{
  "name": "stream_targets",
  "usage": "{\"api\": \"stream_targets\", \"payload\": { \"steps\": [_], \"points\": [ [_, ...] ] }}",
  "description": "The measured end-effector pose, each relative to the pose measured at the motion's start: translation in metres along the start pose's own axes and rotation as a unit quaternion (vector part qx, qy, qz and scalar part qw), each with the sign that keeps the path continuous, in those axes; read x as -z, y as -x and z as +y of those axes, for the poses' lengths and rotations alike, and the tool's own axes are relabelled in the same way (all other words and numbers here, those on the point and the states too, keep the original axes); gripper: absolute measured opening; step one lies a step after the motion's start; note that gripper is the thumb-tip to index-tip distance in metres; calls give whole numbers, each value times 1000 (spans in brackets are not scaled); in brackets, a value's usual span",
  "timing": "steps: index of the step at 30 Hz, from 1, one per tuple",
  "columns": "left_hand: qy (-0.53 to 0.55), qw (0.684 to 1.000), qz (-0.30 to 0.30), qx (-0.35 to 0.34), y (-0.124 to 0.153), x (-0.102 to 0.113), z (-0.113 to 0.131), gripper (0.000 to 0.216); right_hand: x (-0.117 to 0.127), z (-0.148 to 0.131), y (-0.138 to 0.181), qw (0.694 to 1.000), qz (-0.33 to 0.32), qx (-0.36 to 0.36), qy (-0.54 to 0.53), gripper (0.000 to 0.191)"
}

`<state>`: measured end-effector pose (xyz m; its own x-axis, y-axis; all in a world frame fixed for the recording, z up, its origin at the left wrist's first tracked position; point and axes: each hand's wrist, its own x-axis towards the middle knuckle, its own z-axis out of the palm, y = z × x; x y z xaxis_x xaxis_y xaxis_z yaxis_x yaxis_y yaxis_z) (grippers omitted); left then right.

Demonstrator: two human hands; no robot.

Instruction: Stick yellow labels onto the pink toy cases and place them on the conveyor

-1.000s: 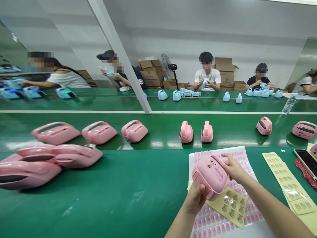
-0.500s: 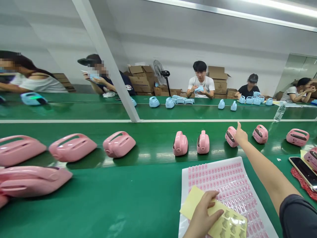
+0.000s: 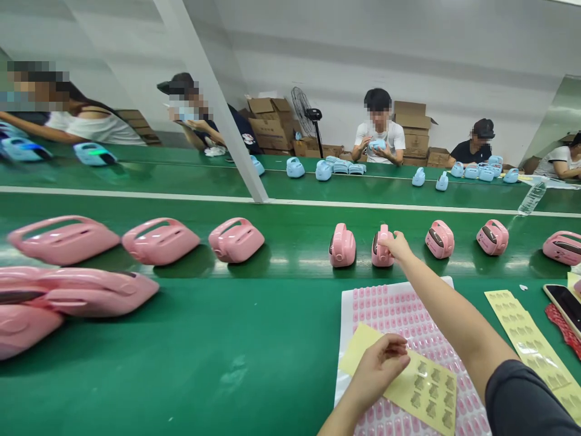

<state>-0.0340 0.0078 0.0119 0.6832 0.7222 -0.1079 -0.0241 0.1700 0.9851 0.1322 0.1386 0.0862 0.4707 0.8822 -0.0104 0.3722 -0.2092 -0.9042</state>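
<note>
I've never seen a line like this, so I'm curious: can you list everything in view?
pink cases: about ten, pink, near belt
blue cases: over ten, pale blue, far belt
worktop: one, green, under the hands
pink sticker sheet: one, white and pink, near right
yellow sticker sheets: two, yellow, near right
phone: one, dark, right edge
fan: one, black, back wall
people: five, far side
left hand: on one yellow sticker sheet
right hand: grips a pink case

- eight pink cases [image 3: 342, 245] in a row on the belt [image 3: 290, 227], at least two more piled at the left
- over ten blue cases [image 3: 295, 168] on the far table [image 3: 363, 189], too small to count exactly
- five co-workers [image 3: 379, 132]
- one white sheet of pink stickers [image 3: 390, 306]
- two yellow sticker sheets [image 3: 422, 387]
- one phone [image 3: 565, 300]
- one fan [image 3: 305, 110]
- one water bottle [image 3: 530, 197]
</note>
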Motion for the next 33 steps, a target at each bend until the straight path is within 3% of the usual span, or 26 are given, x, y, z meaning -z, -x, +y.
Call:
{"api": "stream_targets", "payload": {
  "steps": [3, 5, 7, 9, 12, 14, 17, 19, 21, 23, 24, 25, 27, 33],
  "points": [
    [3, 1000, -5, -25, 0, -1, 7, 18, 12, -4, 13, 1000, -3, 8, -3, 68],
    [44, 997, 39, -54, -3, -1, 9, 23, 30, -8, 33, 999, -20, 31, -7, 69],
    [93, 986, 106, -84, -6, 1, 11, 26, 52, -14, 59, 994, -69, 75, -49, 70],
    [180, 970, 133, -94, -6, 4, 13, 27, 73, -19, 87, 970, -147, 106, -159, 71],
    [309, 945, 81, -70, 2, 11, 11, 48, 89, -22, 126, 922, -236, 43, -304, 68],
    [334, 939, 52, -57, 10, 17, 3, 62, 85, -14, 145, 890, -269, -16, -367, 67],
    [339, 934, 90, -73, 16, 24, -10, 79, 68, 12, 162, 875, -270, -79, -394, 66],
    [352, 925, 121, -82, 15, 25, -12, 86, 57, 34, 165, 898, -229, -92, -364, 65],
    [374, 916, 128, -71, 12, 22, -6, 87, 52, 54, 164, 945, -155, -71, -280, 54],
    [409, 904, 114, -50, 10, 17, 4, 79, 52, 69, 160, 988, -103, -29, -111, 30],
    [430, 895, 108, -40, 9, 15, 10, 74, 53, 75, 158, 995, -97, -13, -21, 16],
    [450, 887, 104, -32, 9, 13, 15, 69, 54, 80, 156, 993, -102, -4, 55, 5],
    [480, 871, 104, -18, 8, 12, 21, 64, 55, 86, 154, 982, -126, -7, 137, 10],
    [481, 871, 94, 8, 5, 16, 15, 58, 48, 92, 155, 973, -131, -20, 189, 11]
  ]
}}
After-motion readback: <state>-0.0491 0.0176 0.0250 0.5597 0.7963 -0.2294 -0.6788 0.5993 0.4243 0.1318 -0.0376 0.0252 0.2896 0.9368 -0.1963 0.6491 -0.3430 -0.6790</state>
